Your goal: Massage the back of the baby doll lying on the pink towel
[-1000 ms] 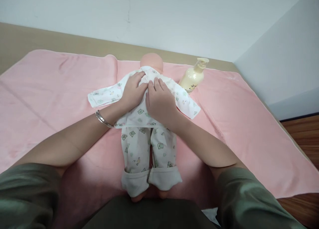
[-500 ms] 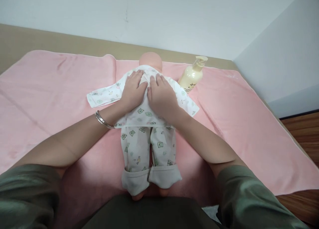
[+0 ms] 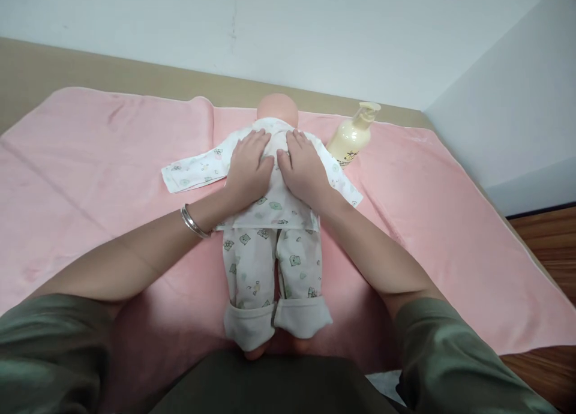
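A baby doll [image 3: 278, 107] lies on a pink cloth [image 3: 135, 138], its bald head pointing away from me. It wears a white printed shirt [image 3: 279, 192] and matching trousers [image 3: 254, 264] with turned-up cuffs. My left hand [image 3: 249, 165] rests flat on the left part of the shirt's upper area. On the right part lies my right hand [image 3: 303, 169], palm down. Both hands hold nothing, and a narrow gap separates their thumbs. The doll's face is not visible, and its hands are hidden by the sleeves.
A cream pump bottle [image 3: 351, 139] stands right of the doll's shoulder, close to the right sleeve. Behind the cloth runs the beige table edge [image 3: 157, 72] along a white wall [image 3: 315, 36]. Wooden flooring [image 3: 549, 240] shows at the right.
My hands have moved slightly apart on the shirt, the right one shifting to the right. The whole view has shifted a little.
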A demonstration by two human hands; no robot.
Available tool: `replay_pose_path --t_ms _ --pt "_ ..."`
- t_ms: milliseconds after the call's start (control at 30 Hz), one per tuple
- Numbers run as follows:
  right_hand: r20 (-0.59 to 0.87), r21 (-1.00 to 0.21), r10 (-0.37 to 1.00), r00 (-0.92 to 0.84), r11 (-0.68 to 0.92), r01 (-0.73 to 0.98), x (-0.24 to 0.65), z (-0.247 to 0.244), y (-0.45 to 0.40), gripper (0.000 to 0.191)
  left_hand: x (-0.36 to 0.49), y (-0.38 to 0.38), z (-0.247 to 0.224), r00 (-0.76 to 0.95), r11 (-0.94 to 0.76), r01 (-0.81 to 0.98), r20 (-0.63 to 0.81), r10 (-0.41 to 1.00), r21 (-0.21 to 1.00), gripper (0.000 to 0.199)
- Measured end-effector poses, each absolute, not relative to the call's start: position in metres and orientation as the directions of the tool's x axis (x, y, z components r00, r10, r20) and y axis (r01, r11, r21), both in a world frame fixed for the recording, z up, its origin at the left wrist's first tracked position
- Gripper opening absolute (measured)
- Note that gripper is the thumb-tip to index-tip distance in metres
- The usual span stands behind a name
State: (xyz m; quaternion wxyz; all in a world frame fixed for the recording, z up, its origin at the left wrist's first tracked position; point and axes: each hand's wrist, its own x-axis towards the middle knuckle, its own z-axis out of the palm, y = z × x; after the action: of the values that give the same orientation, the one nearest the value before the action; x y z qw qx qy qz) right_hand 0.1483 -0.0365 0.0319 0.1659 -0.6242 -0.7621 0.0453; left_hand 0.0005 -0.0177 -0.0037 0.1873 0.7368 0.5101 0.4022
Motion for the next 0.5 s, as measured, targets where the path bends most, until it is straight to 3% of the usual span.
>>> replay_pose_path --t_ms 167,400,500 --pt "0.303 -0.136 0.937 -0.173 0.223 0.965 0.127 0.031 -0.073 0.058 -0.010 0.005 -0.005 0.096 -0.347 0.547 0.355 0.930 0.762 0.056" --pt "0.208 -0.320 0.951 -0.228 0.286 0.903 0.158 0.030 -0.026 0.065 0.003 -0.027 -0.004 0.239 -0.497 0.642 0.464 0.853 0.584 0.049" --pt "0.200 -0.333 0.938 -0.283 0.337 0.881 0.167 0.031 -0.015 0.066 0.005 -0.032 -0.001 0.272 -0.520 0.644 0.468 0.841 0.561 0.049"
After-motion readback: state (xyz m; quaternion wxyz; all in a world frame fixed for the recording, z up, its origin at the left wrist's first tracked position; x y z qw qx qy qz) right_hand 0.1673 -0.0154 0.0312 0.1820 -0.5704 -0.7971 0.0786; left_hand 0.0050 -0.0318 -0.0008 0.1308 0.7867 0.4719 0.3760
